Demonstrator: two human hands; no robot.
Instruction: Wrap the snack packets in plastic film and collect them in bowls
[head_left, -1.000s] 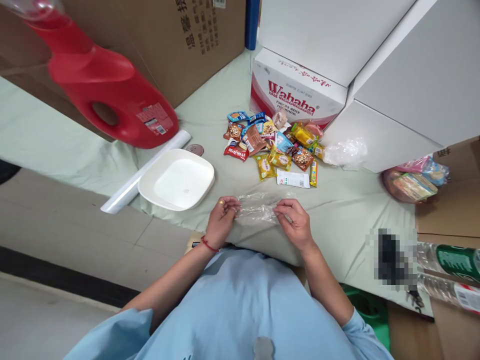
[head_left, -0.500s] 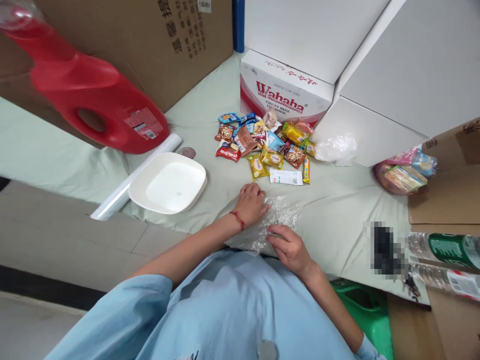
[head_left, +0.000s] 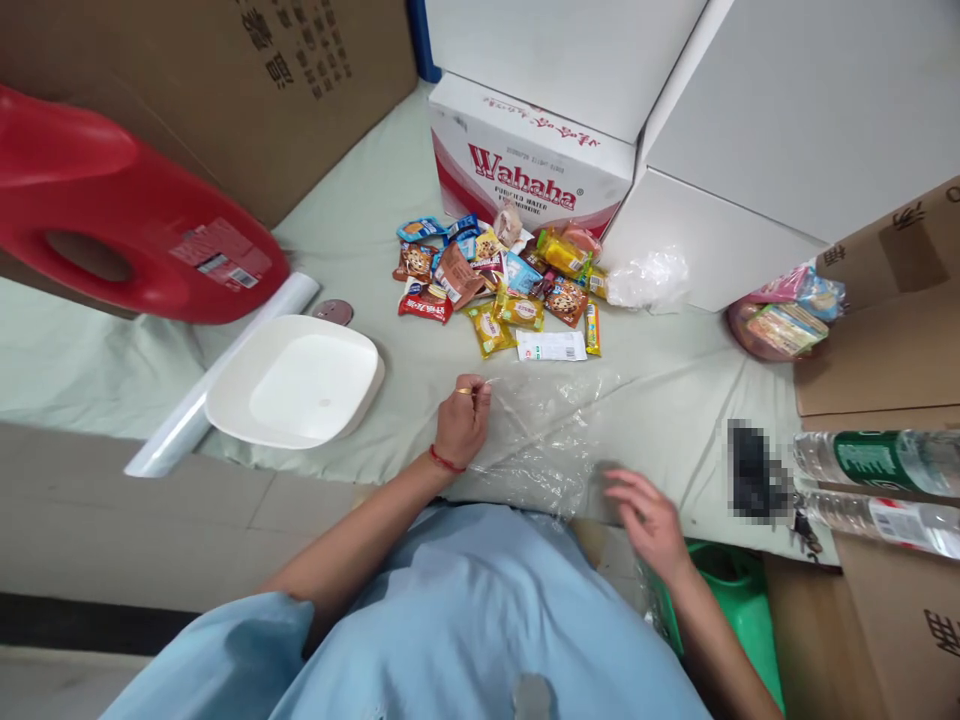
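Note:
A crinkled sheet of clear plastic film (head_left: 536,440) lies spread on the pale green cloth in front of my body; whether it is a bag I cannot tell. My left hand (head_left: 463,418), with a ring and a red cord bracelet, is closed on the film's left edge. To the right of the film, near the cloth's front edge, is my right hand (head_left: 646,515). Its fingers are apart, slightly blurred, and hold nothing I can see. Just beyond the film lie a pile of wrapped snacks (head_left: 459,275) and a white packet (head_left: 551,346).
At left stand a white plastic basin (head_left: 360,405), a clear-wrapped roll (head_left: 161,440) and a large red jug (head_left: 150,240). Behind the snacks is a Wahaba-style carton (head_left: 525,185), beside crumpled plastic (head_left: 649,278). Bottles (head_left: 870,458) lie at right; a green stool (head_left: 731,590) is below.
My left hand has closed on the film's left edge. My right hand has moved right, away from the film, which now lies more spread out. The view has shifted somewhat.

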